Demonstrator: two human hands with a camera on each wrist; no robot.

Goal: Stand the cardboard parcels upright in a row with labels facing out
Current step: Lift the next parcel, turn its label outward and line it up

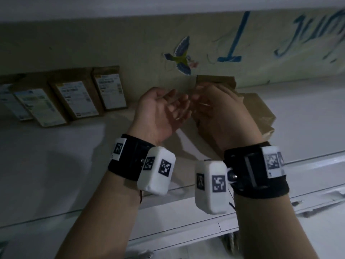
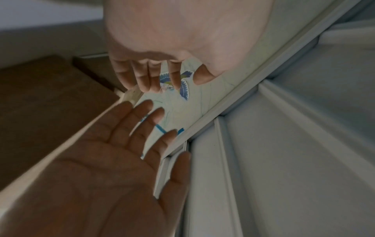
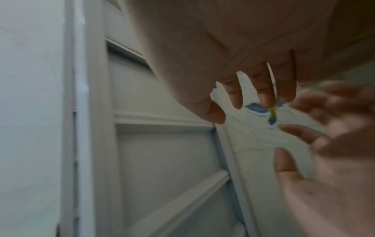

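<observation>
Several cardboard parcels (image 1: 74, 98) stand upright in a row at the back left of the white shelf (image 1: 56, 156), white labels facing out. Right of them, plain brown parcels (image 1: 259, 109) lie stacked, with another (image 1: 216, 80) against the wall behind. My left hand (image 1: 175, 107) and right hand (image 1: 205, 101) hover side by side in front of that stack, palms facing each other, fingers loosely spread, holding nothing. The left wrist view shows my left hand (image 2: 150, 78) above the right hand's open palm (image 2: 121, 144) and a brown parcel (image 2: 40, 104). The right wrist view shows my right hand (image 3: 243, 96) empty.
A bird sticker (image 1: 182, 57) and blue lettering (image 1: 233, 43) mark the wall behind the shelf. A gap of bare shelf lies between the upright row and the brown stack. White panelled framing (image 2: 284, 144) shows in the wrist views. The shelf's front edge (image 1: 186, 187) runs below my wrists.
</observation>
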